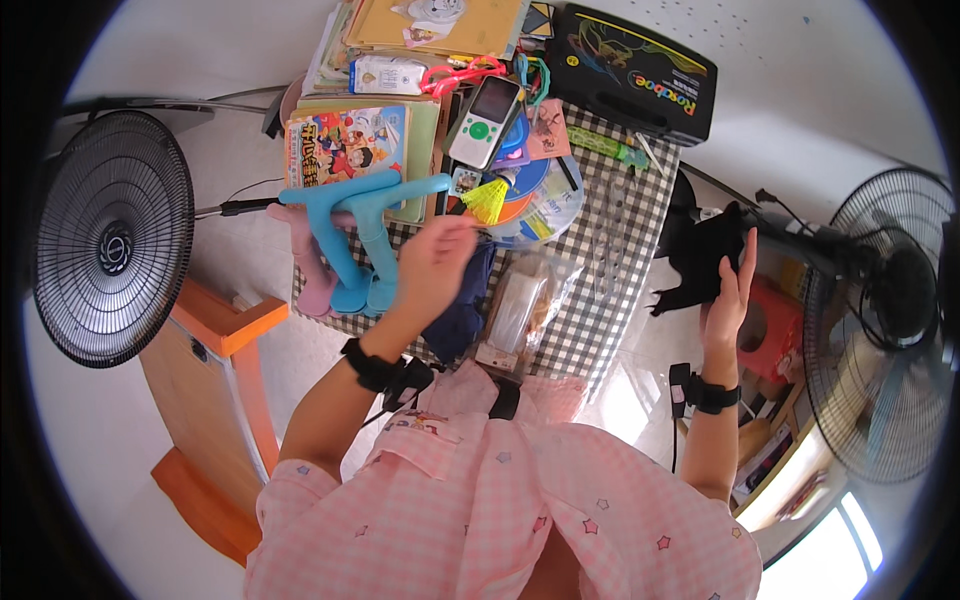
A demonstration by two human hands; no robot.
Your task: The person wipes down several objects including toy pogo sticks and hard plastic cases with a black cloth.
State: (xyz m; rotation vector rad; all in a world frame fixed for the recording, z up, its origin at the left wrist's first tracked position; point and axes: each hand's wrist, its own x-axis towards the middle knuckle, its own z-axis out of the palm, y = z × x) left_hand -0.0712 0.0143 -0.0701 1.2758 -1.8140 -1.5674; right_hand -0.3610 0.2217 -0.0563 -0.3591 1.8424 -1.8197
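Note:
Off the table's right edge, my right hand (724, 300) holds up a limp black piece (705, 251) with ragged edges. Whether that piece is cloth or plastic, I cannot tell. My left hand (439, 259), slightly blurred, hovers over the table with its fingers bent; nothing shows in it. Just to its left stand two blue T-shaped plastic pieces with flat feet (330, 240) and a pink one (311, 277). Beneath and right of that hand lies a dark navy cloth (461, 307). A clear plastic packet (517, 307) rests beside the cloth.
The checkered tablecloth (630, 225) bears stacked books (345, 142), a handheld device with buttons (484, 124), red scissors (461, 75), a yellow shuttlecock (487, 199) and a black case (634, 71). Black fans stand left (112, 240) and right (885, 322). An orange-edged wooden piece (217, 375) is at lower left.

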